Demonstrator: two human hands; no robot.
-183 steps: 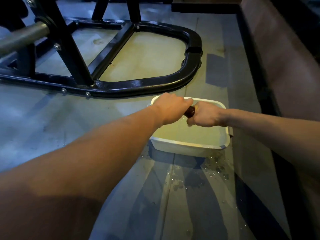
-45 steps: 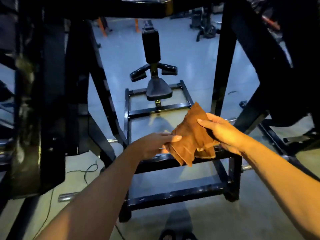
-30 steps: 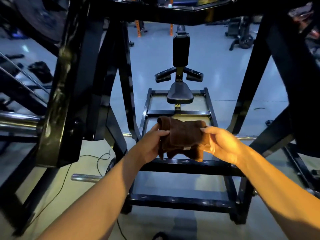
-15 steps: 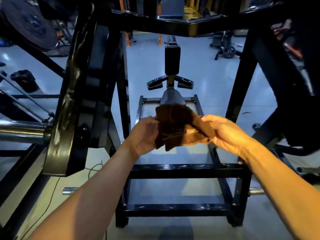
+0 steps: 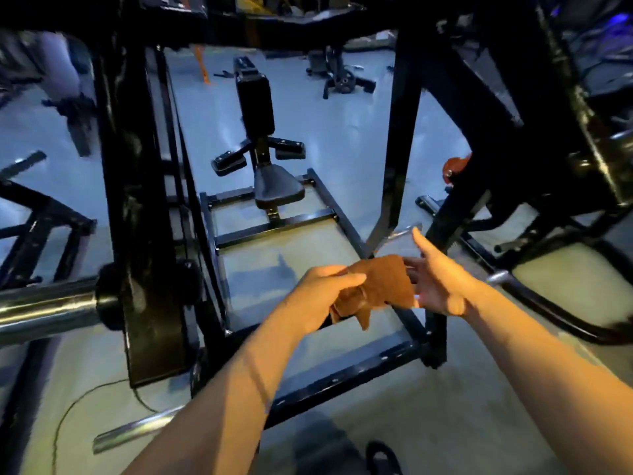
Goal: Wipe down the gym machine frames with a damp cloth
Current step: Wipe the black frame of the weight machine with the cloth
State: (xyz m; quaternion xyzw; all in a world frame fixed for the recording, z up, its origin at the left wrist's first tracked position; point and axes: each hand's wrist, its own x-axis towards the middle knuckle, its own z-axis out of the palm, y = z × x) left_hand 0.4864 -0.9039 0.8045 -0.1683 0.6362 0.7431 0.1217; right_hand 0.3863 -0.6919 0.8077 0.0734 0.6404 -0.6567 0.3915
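Your left hand (image 5: 317,296) pinches one brown cloth (image 5: 380,286) at frame centre; your right hand (image 5: 436,282) fingers are spread behind it. One black machine frame (image 5: 342,375) stands on grey gym floor (image 5: 428,423).

The left hand (image 5: 318,296) pinches a brown cloth (image 5: 380,286) above the black machine frame (image 5: 342,375) — the right hand (image 5: 438,286), fingers spread, touches the cloth's far edge.

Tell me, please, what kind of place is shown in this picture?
Most likely a gym. A black machine frame stands in front, with a padded seat and back pad beyond it, and a steel bar for weight plates at the left. More equipment stands on the floor farther back.
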